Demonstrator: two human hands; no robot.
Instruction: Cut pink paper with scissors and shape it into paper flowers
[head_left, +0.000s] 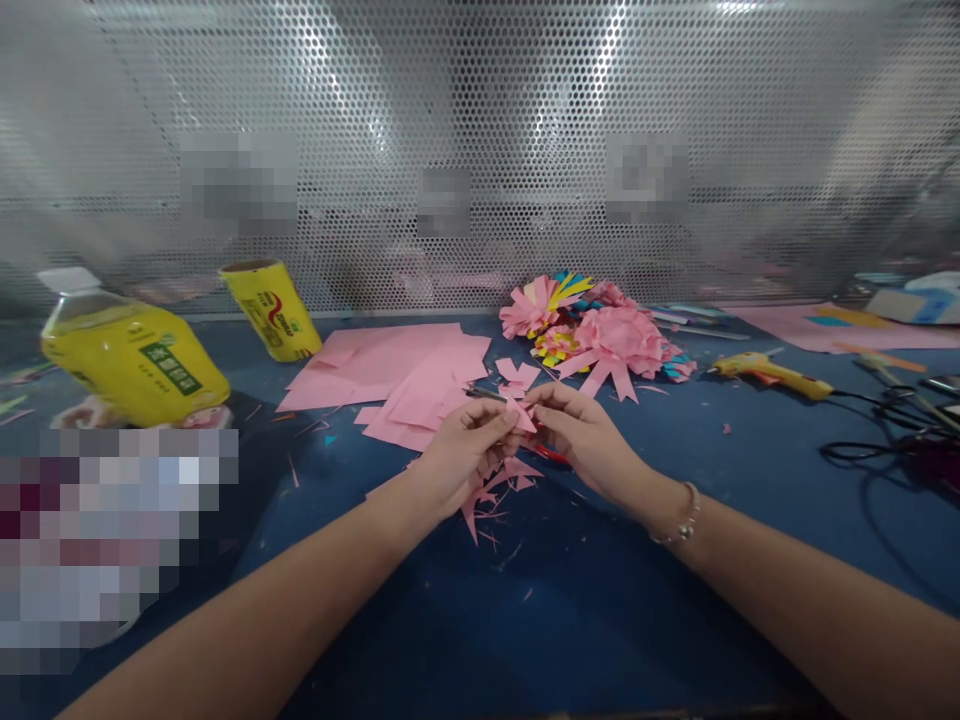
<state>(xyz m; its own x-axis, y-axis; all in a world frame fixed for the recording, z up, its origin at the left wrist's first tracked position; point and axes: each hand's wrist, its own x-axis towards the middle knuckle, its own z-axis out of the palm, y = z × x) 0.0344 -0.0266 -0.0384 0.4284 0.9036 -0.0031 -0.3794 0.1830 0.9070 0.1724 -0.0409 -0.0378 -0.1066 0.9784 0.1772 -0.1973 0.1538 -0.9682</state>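
Two bare hands meet at the middle of the frame over a blue counter, both at work on one small piece of pink paper. It is plain, matte and pale, and shows as a pointed, roughly triangular shape with crisp edges; much of it is covered by the fingers, so I cannot tell how many layers it has. The left hand has thumb and fingers pinched together on its left side, and the right hand (a beaded bracelet circles that wrist) pinches it from the right.

Red-handled scissors show partly behind the hands; whether they touch the fingers, I cannot tell. Just above the paper lies a notched pink cutout, while pink scraps are strewn below the left hand. Overlapping pink sheets spread left of centre. Fringed paper flowers, mostly pink with yellow and blue strips, cluster at upper right of centre, and a yellow glue gun lies farther right.
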